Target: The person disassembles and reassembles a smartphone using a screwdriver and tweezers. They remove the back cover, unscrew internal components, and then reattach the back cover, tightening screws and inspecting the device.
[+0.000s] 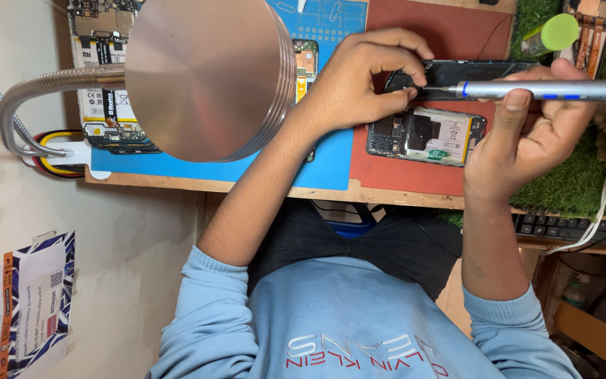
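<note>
The left hand [362,77] is curled, thumb and fingertips pinched together at the tip of a silver screwdriver [541,89]. Whether they grip the tip itself or a small part there is too hidden to tell. The right hand [527,137] is closed around the screwdriver's shaft, with the thumb lying on top, and holds it level and pointing left.

The tip sits at the left end of a black phone frame [478,70]. Just below that lies an opened phone [426,133], battery showing, flat on a red mat [401,175]. The two hands flank this phone closely, leaving little free room between them. The red mat's near edge, by the desk edge [282,188], is bare.

To the left, a blue mat [177,168] touches the red one. The round metal lamp head [208,74] on its bendy neck hangs over it, crowding the left forearm. Another opened phone [103,70] lies beyond the lamp. On the right there is green turf [569,189], with a keyboard [576,228] on a lower shelf.
</note>
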